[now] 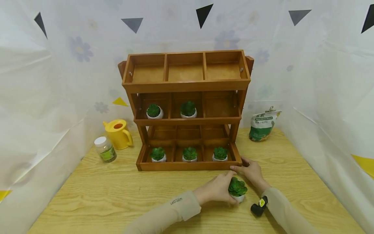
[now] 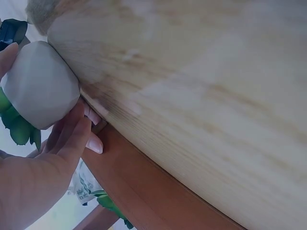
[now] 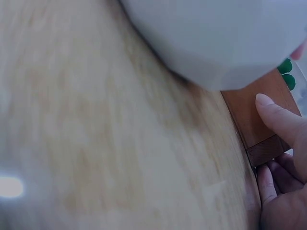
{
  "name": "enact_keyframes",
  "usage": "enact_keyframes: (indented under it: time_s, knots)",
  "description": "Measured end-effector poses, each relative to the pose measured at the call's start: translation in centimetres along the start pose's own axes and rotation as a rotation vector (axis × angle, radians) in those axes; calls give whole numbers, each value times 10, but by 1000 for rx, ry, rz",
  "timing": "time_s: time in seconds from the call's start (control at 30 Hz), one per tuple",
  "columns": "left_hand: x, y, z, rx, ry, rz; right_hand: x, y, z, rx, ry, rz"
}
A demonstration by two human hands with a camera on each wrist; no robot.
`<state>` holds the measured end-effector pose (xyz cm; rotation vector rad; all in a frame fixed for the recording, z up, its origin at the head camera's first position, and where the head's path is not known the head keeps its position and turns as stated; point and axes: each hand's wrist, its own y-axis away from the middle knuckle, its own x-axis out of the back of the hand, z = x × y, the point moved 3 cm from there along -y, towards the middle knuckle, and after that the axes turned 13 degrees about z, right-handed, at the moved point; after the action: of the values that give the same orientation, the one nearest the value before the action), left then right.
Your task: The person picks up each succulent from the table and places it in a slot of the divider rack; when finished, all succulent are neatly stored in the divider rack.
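Observation:
My left hand (image 1: 217,189) grips a small potted succulent (image 1: 237,187) just in front of the shelf's right end. Its white faceted pot (image 2: 42,86) sits between thumb and fingers in the left wrist view, close to the tabletop. My right hand (image 1: 253,173) holds the bottom right front corner of the wooden plant shelf (image 1: 187,166). In the right wrist view the right thumb (image 3: 283,120) lies on the front board, with the fingers around the end. Several like succulents stand in the shelf: three in the bottom tier, two in the middle tier's left and centre compartments.
A yellow watering can (image 1: 118,135) and a white-lidded jar (image 1: 105,150) stand left of the shelf. A clipped green-and-white bag (image 1: 263,125) stands to its right. Light sheeting walls (image 1: 327,81) enclose the wooden table (image 1: 117,195) at the back and sides.

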<state>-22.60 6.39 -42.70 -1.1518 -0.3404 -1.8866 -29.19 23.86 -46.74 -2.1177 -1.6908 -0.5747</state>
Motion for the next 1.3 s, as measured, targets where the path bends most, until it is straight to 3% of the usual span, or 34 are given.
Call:
enact_keyframes:
  time_s: [0.6,0.93,1.1,1.3]
  knots:
    - [1,1,0,-21,-54,18,0,1,1,8,42,-5]
    - [10,2,-5,-32,-9,110,0,-1,2,32,31,2]
    - [21,0,-3,-109,-6,196,-1,-2,3,45,24,21]
    - [47,-5,6,-180,-16,319,-1,-2,2,103,47,94]
